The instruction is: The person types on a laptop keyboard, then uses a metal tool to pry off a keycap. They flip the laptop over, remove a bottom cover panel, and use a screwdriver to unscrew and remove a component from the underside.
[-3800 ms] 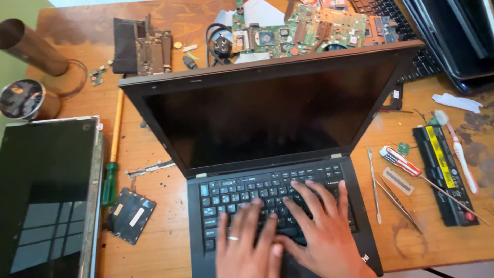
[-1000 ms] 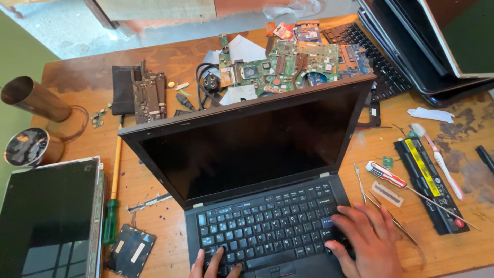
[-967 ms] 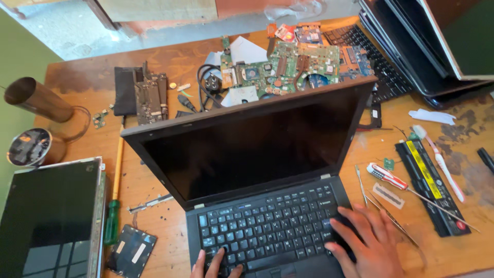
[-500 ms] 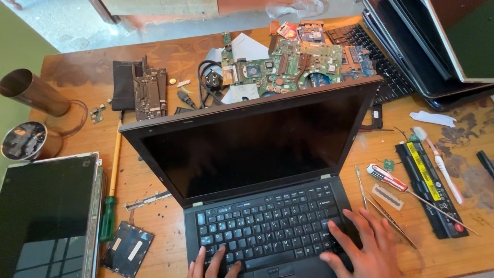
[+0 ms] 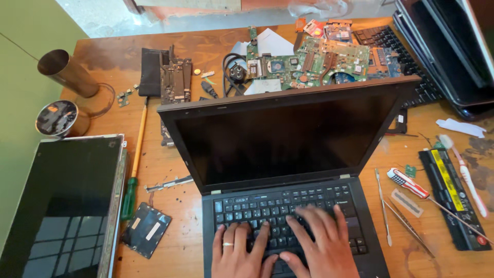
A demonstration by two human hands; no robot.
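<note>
Head view, left to right. Far left: bare display panel (image 5: 62,206) lying flat at wooden table (image 5: 206,51) edge; above it, round tin (image 5: 56,117) and brass-coloured tube (image 5: 67,72) tipped on its side. Next: yellow-shafted screwdriver with green handle (image 5: 133,170) lying lengthwise just beside the panel; small dark drive (image 5: 146,229) near its handle. Centre: black laptop (image 5: 288,149), lid open, screen dark, occupying the near middle of the table. Left hand (image 5: 239,255) on lower keyboard rows, ring on one finger, fingers spread and unclenched, tips touching keys, grasping nothing. Right hand (image 5: 321,247) just beside it, likewise splayed flat over keys, nothing gripped; the two hands nearly touching at the thumbs. Behind lid: green circuit board (image 5: 309,62), loose dark parts, coiled cable. Right of laptop: thin metal pry tools (image 5: 383,206), short striped-handle screwdriver (image 5: 409,183), long black battery pack (image 5: 447,198) with yellow label, toothbrush (image 5: 465,175). Far right rear: stacked dark laptops (image 5: 447,46).
</note>
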